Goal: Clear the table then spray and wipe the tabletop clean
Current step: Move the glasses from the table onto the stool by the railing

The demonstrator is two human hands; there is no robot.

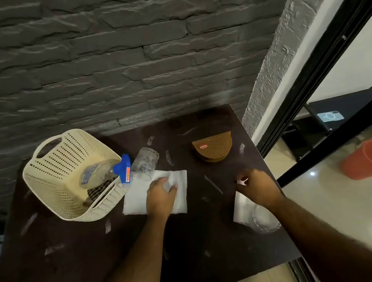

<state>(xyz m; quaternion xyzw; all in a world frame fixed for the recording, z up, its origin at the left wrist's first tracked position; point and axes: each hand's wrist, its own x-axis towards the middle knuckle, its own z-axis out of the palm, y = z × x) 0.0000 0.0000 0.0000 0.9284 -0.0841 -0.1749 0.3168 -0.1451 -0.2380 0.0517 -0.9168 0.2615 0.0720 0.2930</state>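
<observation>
Clearing bench [82, 259] | left hand [161, 196] pinching the white napkin [138, 197] at centre | right hand [257, 187] closed on a paper scrap [242, 181] | lift the napkin clear of the tipped glass [145, 161], drop both in basket [51, 178] far left.
</observation>
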